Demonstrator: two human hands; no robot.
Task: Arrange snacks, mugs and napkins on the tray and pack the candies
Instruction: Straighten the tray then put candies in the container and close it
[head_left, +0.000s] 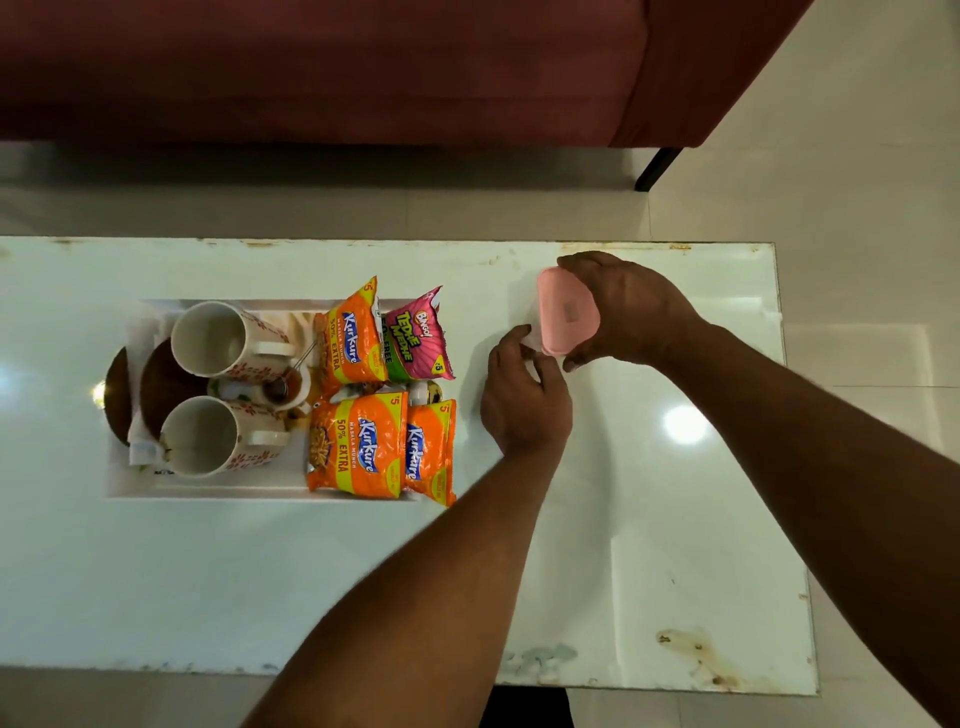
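Note:
A white tray (208, 491) on the white table holds two white mugs (208, 340) (200, 436) with red flower prints, three orange snack packets (350, 343) (358, 441) (428, 449) and one pink packet (418, 338). White napkins (143, 441) lie under the mugs. To the right of the tray, my right hand (623, 306) grips a pink-lidded box (566, 312) from above. My left hand (524, 395) holds the box's pale lower part at its near left corner. Any candies are hidden.
Two brown round coasters (119, 400) sit at the tray's left end, and a small bowl with a spoon (283, 387) lies between the mugs. A dark red sofa (363, 67) stands beyond the table's (675, 519) far edge. Tiled floor lies to the right.

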